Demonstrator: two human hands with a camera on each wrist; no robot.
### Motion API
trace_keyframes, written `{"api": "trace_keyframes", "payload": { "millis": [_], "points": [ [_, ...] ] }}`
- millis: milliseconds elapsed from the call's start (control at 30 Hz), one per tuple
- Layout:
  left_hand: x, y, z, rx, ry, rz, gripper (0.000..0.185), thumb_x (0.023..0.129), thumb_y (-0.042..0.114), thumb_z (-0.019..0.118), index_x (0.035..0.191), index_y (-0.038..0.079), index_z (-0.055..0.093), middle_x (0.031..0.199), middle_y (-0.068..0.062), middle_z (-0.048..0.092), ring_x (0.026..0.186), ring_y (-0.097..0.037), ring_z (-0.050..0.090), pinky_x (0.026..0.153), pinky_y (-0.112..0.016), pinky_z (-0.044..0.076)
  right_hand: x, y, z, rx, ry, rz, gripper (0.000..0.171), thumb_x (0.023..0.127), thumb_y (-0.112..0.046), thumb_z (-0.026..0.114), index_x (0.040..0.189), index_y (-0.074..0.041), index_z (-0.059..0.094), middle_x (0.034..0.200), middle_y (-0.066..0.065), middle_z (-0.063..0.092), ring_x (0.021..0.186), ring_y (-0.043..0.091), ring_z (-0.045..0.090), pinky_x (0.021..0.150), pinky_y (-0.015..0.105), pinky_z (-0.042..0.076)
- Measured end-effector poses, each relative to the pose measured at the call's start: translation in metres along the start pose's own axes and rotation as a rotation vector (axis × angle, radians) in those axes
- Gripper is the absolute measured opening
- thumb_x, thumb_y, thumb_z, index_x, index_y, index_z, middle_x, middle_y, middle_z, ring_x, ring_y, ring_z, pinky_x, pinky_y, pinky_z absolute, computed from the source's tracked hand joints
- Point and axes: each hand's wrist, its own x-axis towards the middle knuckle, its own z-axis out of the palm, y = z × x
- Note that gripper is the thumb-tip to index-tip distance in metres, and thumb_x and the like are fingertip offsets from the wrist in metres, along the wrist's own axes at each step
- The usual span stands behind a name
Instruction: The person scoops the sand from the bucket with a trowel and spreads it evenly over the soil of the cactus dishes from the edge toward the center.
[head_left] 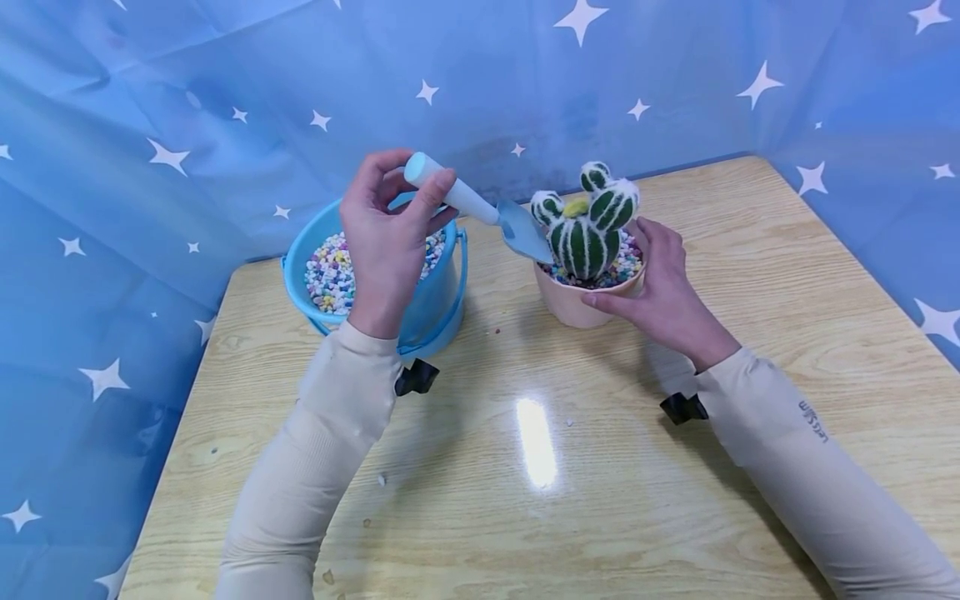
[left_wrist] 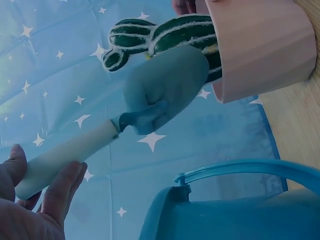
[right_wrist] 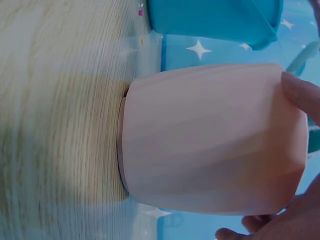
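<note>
My left hand (head_left: 386, 237) pinches the pale handle of a small blue trowel (head_left: 487, 215) above the blue bucket (head_left: 442, 308). The trowel's blade (left_wrist: 167, 87) tilts down at the rim of a pink pot (head_left: 573, 304), beside a green striped toy cactus (head_left: 588, 225). Coloured pebbles (head_left: 626, 267) fill the pot around the cactus. My right hand (head_left: 663, 287) curls round the pot's right side (right_wrist: 210, 137) and holds it on the table. The bucket holds more coloured pebbles (head_left: 330, 275).
The wooden table (head_left: 540, 500) has a few stray pebbles (head_left: 382, 479) near its front left. A blue starred cloth (head_left: 225, 100) hangs behind and on both sides. The bucket's handle (left_wrist: 250, 170) lies folded down at its front.
</note>
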Motion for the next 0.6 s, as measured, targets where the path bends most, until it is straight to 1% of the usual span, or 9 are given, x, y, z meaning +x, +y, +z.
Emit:
{"api": "trace_keyframes", "payload": {
  "millis": [200,333,400,467,533,600],
  "points": [
    [-0.001,-0.002,0.0,0.036,0.006,0.0,0.027,0.088,0.01,0.075,0.111,0.003,0.062,0.103,-0.017,0.066,0.086,-0.028,0.071,0.076,-0.038,0.062,0.001,0.0,0.0,-0.003,-0.004,-0.002,0.114,0.077,-0.037,0.086,0.155,-0.005,0.009,0.154,0.019,0.006,0.139,0.036,0.011,0.113,0.063,0.021],
    [-0.001,-0.004,-0.001,0.032,0.008,-0.005,0.028,0.088,0.01,0.075,0.112,0.002,0.061,0.104,-0.017,0.066,0.087,-0.029,0.071,0.077,-0.039,0.062,0.001,0.0,-0.001,-0.004,-0.005,0.0,0.113,0.078,-0.037,0.086,0.155,-0.005,0.009,0.154,0.019,0.006,0.14,0.035,0.011,0.113,0.063,0.02],
    [-0.001,-0.004,-0.003,0.011,0.006,-0.013,0.026,0.088,0.01,0.074,0.11,0.003,0.061,0.104,-0.018,0.066,0.087,-0.029,0.07,0.077,-0.039,0.062,0.0,-0.001,-0.002,-0.006,-0.009,0.007,0.114,0.078,-0.038,0.085,0.155,-0.006,0.008,0.154,0.019,0.005,0.14,0.036,0.01,0.113,0.064,0.02],
    [-0.001,-0.003,-0.008,-0.022,0.013,-0.031,0.025,0.088,0.01,0.074,0.108,0.004,0.061,0.104,-0.019,0.066,0.089,-0.03,0.07,0.078,-0.041,0.061,-0.001,-0.001,-0.004,0.009,-0.021,0.023,0.117,0.078,-0.038,0.085,0.156,-0.007,0.003,0.155,0.019,0.003,0.141,0.036,0.008,0.113,0.064,0.019],
    [-0.001,-0.001,-0.015,-0.065,0.032,-0.05,0.023,0.089,0.01,0.074,0.107,0.004,0.061,0.104,-0.02,0.066,0.089,-0.03,0.07,0.078,-0.042,0.061,-0.001,0.0,-0.006,0.045,-0.038,0.048,0.121,0.079,-0.039,0.084,0.156,-0.01,-0.005,0.157,0.019,-0.001,0.143,0.036,0.005,0.115,0.063,0.017],
    [-0.001,0.002,-0.025,-0.11,0.061,-0.057,0.021,0.09,0.008,0.073,0.106,0.002,0.061,0.104,-0.021,0.066,0.088,-0.03,0.071,0.077,-0.043,0.061,-0.001,0.002,-0.01,0.089,-0.058,0.079,0.123,0.08,-0.039,0.083,0.156,-0.016,-0.011,0.16,0.015,-0.005,0.146,0.033,0.001,0.116,0.063,0.014]
  ]
}}
